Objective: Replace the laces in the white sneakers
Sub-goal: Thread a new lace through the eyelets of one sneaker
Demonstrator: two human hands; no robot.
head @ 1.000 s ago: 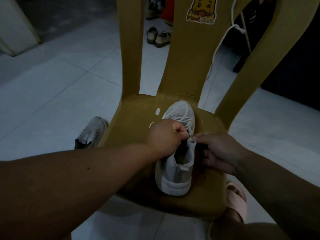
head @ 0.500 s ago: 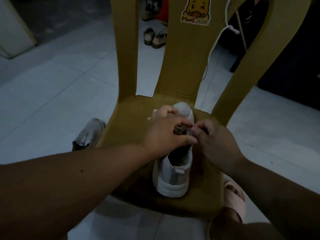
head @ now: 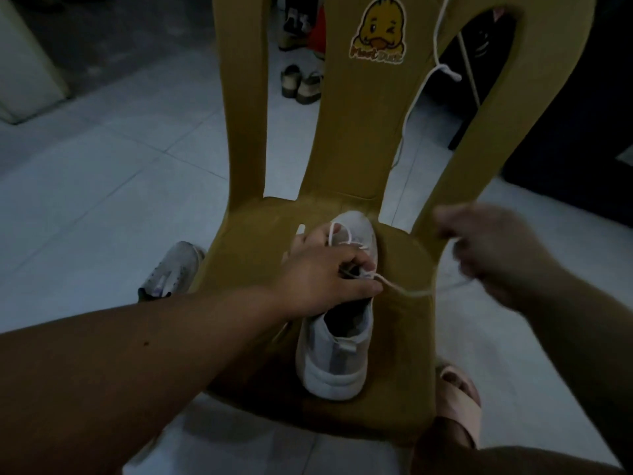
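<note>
A white sneaker [head: 334, 365] stands on the seat of a yellow plastic chair [head: 253, 265], its heel towards me. My left hand [head: 322, 279] lies over the shoe's lacing area, fingers curled around the upper and the laces. A white lace [head: 404, 289] runs taut from the eyelets to the right. My right hand [head: 493, 248], blurred by motion, holds the lace's far end out beside the chair's right edge. A second white lace [head: 424, 84] hangs over the chair back. The other white sneaker [head: 171, 272] lies on the floor left of the chair.
The chair back carries a duck sticker [head: 378, 29]. A pair of sandals [head: 301, 84] and more footwear stand on the tiled floor behind the chair. My foot in a pink slipper [head: 459, 395] is below the seat's right corner. A pale cabinet [head: 24, 63] stands far left.
My right hand has left the shoe's tongue and swung out to the right, drawing the lace out with it. My left hand has stayed on the laces.
</note>
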